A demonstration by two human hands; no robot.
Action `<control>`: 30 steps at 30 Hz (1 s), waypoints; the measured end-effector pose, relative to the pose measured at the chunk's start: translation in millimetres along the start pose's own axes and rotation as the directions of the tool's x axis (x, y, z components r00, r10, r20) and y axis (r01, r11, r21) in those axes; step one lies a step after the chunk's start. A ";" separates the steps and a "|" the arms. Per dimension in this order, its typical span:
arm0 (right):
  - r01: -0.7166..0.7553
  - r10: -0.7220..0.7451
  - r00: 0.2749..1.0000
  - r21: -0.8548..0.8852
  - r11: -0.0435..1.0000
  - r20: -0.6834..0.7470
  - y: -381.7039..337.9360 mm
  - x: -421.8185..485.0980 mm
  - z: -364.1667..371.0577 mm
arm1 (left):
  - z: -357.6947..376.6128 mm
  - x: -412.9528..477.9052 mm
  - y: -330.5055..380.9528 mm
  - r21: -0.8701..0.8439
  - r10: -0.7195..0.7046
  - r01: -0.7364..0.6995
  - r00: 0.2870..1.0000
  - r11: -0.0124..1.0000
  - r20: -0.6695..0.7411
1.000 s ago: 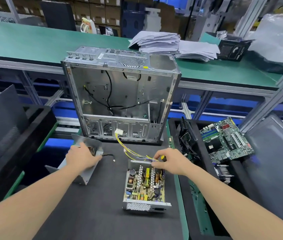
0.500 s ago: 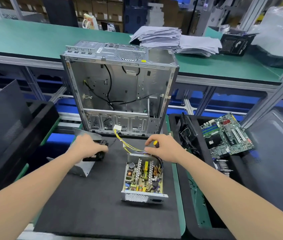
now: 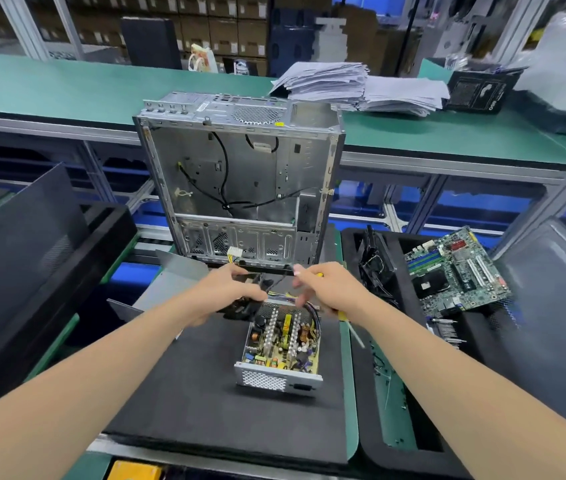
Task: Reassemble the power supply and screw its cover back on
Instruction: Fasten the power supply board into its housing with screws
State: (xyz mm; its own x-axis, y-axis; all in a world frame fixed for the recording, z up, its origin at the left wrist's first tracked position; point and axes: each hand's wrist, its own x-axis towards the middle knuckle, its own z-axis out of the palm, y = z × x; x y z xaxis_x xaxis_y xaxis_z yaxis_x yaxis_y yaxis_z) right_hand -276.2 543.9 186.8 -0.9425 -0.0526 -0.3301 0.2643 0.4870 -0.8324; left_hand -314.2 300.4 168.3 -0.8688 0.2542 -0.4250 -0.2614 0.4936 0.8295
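Operator: Both hands have come together since a second ago. My left hand (image 3: 229,289) has left the cover (image 3: 177,275) and crossed to the far end of the power supply (image 3: 281,344). It carries a black fan (image 3: 240,306), fingers curled round it. My right hand (image 3: 330,289) has stayed at that same end and is clamped on the yellow-handled screwdriver (image 3: 342,315), with the fingertips reaching toward the wire bundle.

Inspector: Consequence for the task?

Operator: Reassembly is under way, in my judgement. The fan looks bound for its place in the unit before the lid goes on. The power supply lies open on the black mat (image 3: 188,393), circuit board exposed, and no screw is driven yet. The cover lies to the left, partly off the mat and apart from the unit.

Inspector: Surface and surroundings?

Operator: The mat sits on a green-edged desk (image 3: 351,375). A stripped computer case (image 3: 240,168) stands upright just behind the unit, its yellow leads trailing down toward my hands. A black tray (image 3: 364,445) on the right holds a motherboard (image 3: 458,271) and loose cables. Beyond the case, a long green rear desk (image 3: 67,88) carries a stack of papers (image 3: 326,81), with shelving of boxes behind it.
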 end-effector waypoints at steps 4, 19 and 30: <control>-0.071 0.047 0.995 -0.288 0.955 -0.090 13.3 -5.0 -11.9 | 8.2 1.1 -19.1 -0.522 -0.077 0.063 0.997 0.851 -0.005; -0.215 0.161 0.977 -0.657 0.723 -0.143 22.4 -6.6 49.5 | 28.8 22.9 -84.1 -0.752 -0.265 0.131 0.962 0.646 -0.061; -0.268 0.140 0.959 -0.625 0.733 -0.247 29.9 -9.5 88.2 | 25.9 33.7 -88.0 -0.757 -0.220 0.173 0.975 0.630 0.039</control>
State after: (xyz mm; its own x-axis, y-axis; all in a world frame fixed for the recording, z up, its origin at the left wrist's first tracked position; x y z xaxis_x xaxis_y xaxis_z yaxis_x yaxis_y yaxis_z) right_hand -241.4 482.0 125.8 -0.9172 0.2333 -0.3229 0.3189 0.9158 -0.2440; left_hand -309.6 287.1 71.6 -0.7727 0.1719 -0.6111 -0.6333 -0.2744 0.7236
